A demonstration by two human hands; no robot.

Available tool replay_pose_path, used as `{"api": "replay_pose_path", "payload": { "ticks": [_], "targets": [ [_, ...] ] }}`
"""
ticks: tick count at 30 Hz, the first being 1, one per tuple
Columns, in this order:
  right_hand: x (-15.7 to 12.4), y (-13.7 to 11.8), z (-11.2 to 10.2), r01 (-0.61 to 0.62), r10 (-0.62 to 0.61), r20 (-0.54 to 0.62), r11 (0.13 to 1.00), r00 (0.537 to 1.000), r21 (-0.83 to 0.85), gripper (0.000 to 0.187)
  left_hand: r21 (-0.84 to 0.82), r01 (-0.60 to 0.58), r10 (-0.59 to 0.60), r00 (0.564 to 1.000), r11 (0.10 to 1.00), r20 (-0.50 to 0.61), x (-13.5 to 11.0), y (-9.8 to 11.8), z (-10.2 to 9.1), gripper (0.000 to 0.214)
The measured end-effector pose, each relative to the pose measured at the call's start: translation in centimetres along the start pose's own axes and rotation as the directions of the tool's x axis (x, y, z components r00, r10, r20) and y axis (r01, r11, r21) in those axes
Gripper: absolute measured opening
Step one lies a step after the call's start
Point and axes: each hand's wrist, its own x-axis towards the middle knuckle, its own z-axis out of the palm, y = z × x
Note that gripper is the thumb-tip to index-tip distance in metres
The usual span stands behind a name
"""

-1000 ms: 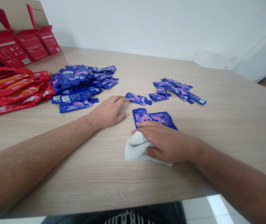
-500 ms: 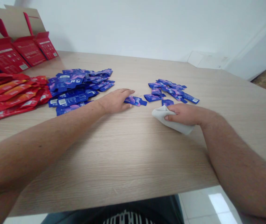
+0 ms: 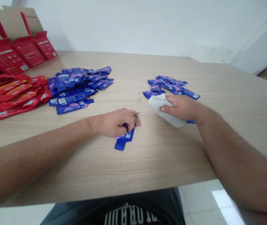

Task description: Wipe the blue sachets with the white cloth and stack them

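My left hand [image 3: 120, 122] is curled over a blue sachet [image 3: 123, 143] at the middle of the table, its fingers closed on the upper part. The notched end of the sachet sticks out below my fingers. In my right hand [image 3: 183, 107] is a folded white cloth [image 3: 162, 109], pinched between thumb and fingers and resting low at the table. Right behind the cloth lie several loose blue sachets [image 3: 174, 87], and one blue end peeks out under my right hand.
A heap of blue sachets [image 3: 73, 82] lies on the left, beside a stack of red sachets [image 3: 16, 97]. Open red cardboard boxes [image 3: 27, 51] stand at the back left. A white wall bounds the wood-grain table [image 3: 100, 175] behind.
My left hand has drawn the blue sachet toward me and turned it, its fingers now curled. My right hand with the cloth has shifted slightly left and away from me.
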Motion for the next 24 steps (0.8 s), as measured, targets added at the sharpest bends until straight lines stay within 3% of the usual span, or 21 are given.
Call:
{"api": "replay_pose_path", "payload": {
  "ticks": [3, 6, 8, 11, 14, 19, 24],
  "targets": [
    [0.1, -0.7, 0.6, 0.039, -0.039, 0.015, 0.999, 0.999, 0.031, 0.035, 0.055, 0.09, -0.084, 0.991, 0.994, -0.105, -1.2, 2.0, 0.4, 0.018],
    [0.1, -1.1, 1.1, 0.057, -0.056, -0.017, 0.997, 0.998, 0.049, 0.036, 0.147, 0.26, -0.223, 0.947, 0.954, -0.233, -2.6, 3.8, 1.1, 0.066],
    [0.0, -1.5, 1.3, 0.067, -0.064, -0.044, 0.995, 0.997, 0.078, 0.037, 0.218, 0.415, -0.356, 0.896, 0.883, -0.264, -3.8, 5.0, 1.8, 0.087],
    [-0.2, -2.1, 1.6, 0.099, -0.089, -0.085, 0.988, 0.992, 0.12, 0.036, 0.318, 0.545, -0.489, 0.838, 0.775, -0.244, -5.5, 6.0, 2.7, 0.08],
    [-0.4, -2.8, 1.8, 0.143, -0.127, -0.123, 0.981, 0.984, 0.129, 0.039, 0.323, 0.525, -0.487, 0.851, 0.787, -0.197, -5.9, 5.3, 2.8, 0.067],
    [-0.5, -4.1, 1.5, 0.139, -0.118, -0.128, 0.977, 0.985, 0.165, 0.041, 0.27, 0.46, -0.409, 0.885, 0.846, -0.224, -4.8, 2.7, 1.2, 0.068],
    [-0.6, -5.6, 0.4, 0.122, -0.114, -0.103, 0.989, 0.988, 0.079, 0.039, 0.326, 0.385, -0.309, 0.914, 0.863, -0.261, -7.0, 4.0, 0.6, 0.031]
  ]
}}
